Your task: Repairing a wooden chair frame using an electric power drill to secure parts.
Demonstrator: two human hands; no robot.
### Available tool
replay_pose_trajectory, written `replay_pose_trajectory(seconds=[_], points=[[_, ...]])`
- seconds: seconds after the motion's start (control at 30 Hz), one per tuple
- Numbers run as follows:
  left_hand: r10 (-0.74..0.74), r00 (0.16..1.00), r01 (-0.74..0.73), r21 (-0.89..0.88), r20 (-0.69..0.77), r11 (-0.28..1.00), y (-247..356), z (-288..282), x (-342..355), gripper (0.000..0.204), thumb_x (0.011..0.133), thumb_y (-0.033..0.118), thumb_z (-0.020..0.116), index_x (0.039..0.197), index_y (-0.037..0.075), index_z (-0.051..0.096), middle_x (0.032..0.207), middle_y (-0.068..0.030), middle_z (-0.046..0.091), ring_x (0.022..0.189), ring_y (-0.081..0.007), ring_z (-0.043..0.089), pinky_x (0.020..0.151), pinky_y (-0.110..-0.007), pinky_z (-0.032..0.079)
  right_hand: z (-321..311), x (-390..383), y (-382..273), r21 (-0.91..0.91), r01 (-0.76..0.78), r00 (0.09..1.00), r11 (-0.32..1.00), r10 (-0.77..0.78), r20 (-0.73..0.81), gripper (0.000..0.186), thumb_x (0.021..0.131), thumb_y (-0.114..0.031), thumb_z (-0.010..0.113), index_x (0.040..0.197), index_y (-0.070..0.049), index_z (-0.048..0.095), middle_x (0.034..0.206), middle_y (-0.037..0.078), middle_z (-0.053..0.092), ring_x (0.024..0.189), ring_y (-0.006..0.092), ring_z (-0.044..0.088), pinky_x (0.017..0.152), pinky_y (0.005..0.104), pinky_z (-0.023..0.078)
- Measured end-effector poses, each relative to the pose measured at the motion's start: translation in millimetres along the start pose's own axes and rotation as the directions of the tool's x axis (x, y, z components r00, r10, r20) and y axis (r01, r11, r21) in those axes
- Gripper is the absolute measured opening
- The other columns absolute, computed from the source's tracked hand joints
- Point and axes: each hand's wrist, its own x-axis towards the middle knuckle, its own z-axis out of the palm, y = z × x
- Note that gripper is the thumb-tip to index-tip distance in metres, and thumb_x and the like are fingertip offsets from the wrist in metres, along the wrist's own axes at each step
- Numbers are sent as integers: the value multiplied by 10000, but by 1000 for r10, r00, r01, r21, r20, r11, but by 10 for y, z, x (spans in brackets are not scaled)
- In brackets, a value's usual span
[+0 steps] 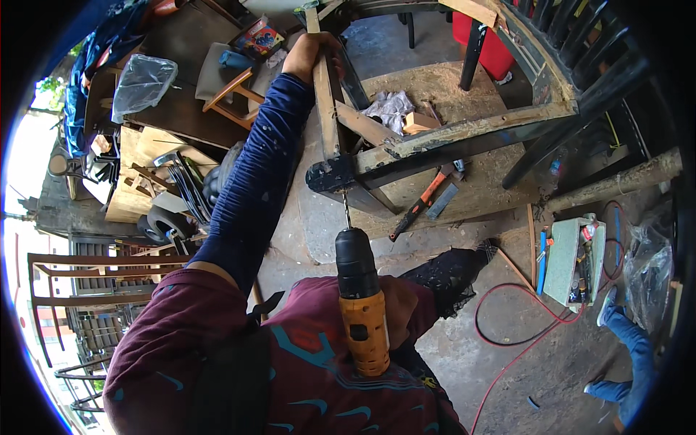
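Observation:
My left hand (313, 56) is closed round the far part of a wooden rail (324, 109) on a chair frame. The frame has bare wood edges and black-painted legs (473, 58). An orange and black cordless drill (362, 312) points away from me, its bit (347, 212) at the frame's black corner (330, 175). Whether the bit has entered the wood I cannot tell. My right hand (401, 308) grips the drill from its right side, its fingers mostly hidden behind the drill body.
Under the frame is a worn wooden board (493, 174) bearing an orange-handled hammer (423, 201), a wood block (420, 122) and crumpled plastic (390, 109). To the right are a tool box (569, 261), a red hose (500, 342) and a person's legs (629, 341). Chair parts (101, 279) crowd the left.

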Motion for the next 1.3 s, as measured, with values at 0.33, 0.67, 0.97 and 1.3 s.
replay_pose_trajectory(seconds=[0.33, 0.67, 0.97, 1.3], points=[[56, 998, -56, 19, 14, 998, -24, 22, -30, 123, 851, 93, 598, 819, 20, 505, 697, -66, 421, 517, -199, 456, 502, -361, 428, -19, 30, -31, -40, -54, 998, 998, 56, 38, 304, 719, -194, 831, 885, -55, 618, 730, 92, 637, 643, 296, 640, 578, 398, 496], [117, 993, -119, 62, 36, 991, -49, -13, -15, 130, 836, 101, 619, 808, 9, 532, 693, -76, 451, 520, -208, 500, 511, -378, 465, -52, 103, -11, -37, -36, 999, 999, 37, 33, 283, 751, -190, 805, 811, -58, 562, 662, 92, 561, 589, 293, 603, 534, 387, 466], [180, 983, -183, 108, 35, 977, -77, -74, 82, 142, 827, 114, 646, 819, 13, 546, 706, -78, 476, 520, -210, 525, 506, -388, 496, -84, 134, 22, -62, -37, 997, 997, 41, 65, 269, 750, -166, 806, 827, -50, 575, 659, 94, 572, 589, 285, 608, 544, 389, 476], [214, 976, -217, 127, 36, 968, -107, -96, 104, 176, 832, 134, 662, 828, -3, 551, 663, -97, 494, 500, -228, 530, 489, -397, 508, -106, 170, -14, -101, -71, 995, 992, 77, 57, 275, 746, -158, 820, 875, -37, 610, 689, 99, 619, 613, 285, 635, 569, 380, 504]])
